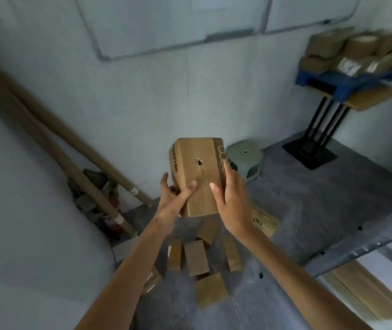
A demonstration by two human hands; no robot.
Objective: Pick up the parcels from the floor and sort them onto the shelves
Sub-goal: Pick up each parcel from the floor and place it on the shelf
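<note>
A brown cardboard parcel (198, 172) with a small hole in its face is held up in front of me, tilted with its far end raised. My left hand (173, 201) grips its lower left corner, thumb on the face. My right hand (231, 203) presses against its right side with fingers spread. Below it, several small brown parcels (196, 257) lie scattered on the grey floor. At the far right a blue shelf (347, 79) on a black stand carries several stacked parcels (357, 50).
Long cardboard tubes (54, 148) lean in the left corner above a pile of rubbish. A green stool (246, 160) stands by the wall behind the parcel. A grey metal shelf edge (366, 241) crosses the lower right, with flat cardboard (366, 289) under it. A whiteboard hangs above.
</note>
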